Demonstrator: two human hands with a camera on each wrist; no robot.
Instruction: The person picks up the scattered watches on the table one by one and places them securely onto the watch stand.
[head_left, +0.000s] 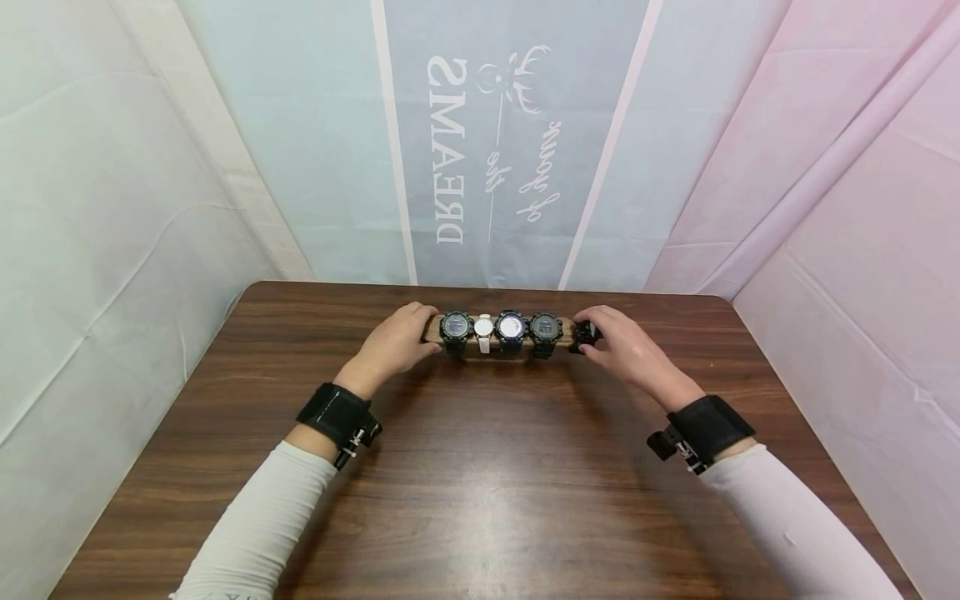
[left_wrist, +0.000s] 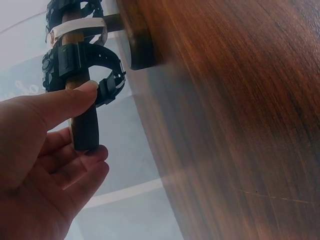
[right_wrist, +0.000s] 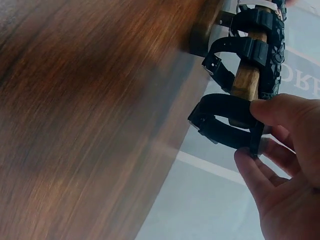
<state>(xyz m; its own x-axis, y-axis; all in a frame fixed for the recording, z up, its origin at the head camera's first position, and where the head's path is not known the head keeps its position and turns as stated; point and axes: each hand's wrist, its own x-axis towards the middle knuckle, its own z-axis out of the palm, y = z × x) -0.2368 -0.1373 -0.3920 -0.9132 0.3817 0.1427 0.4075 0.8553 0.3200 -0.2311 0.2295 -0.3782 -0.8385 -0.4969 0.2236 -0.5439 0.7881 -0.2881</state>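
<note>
A wooden watch stand stands near the table's far edge, its bar running left to right. Along it sit a dark digital watch, a white-strapped watch, a black watch with a bright face and another dark watch. My left hand holds the bar's left end, thumb on the near side and fingers beyond it. At the right end, my right hand pinches a black watch between thumb and fingers. Its closed strap loop overlaps the bar's tip in the right wrist view.
The stand's base rests on the brown wooden table. Behind the table hangs a light blue cloth with mirrored lettering. White cloth walls rise on both sides.
</note>
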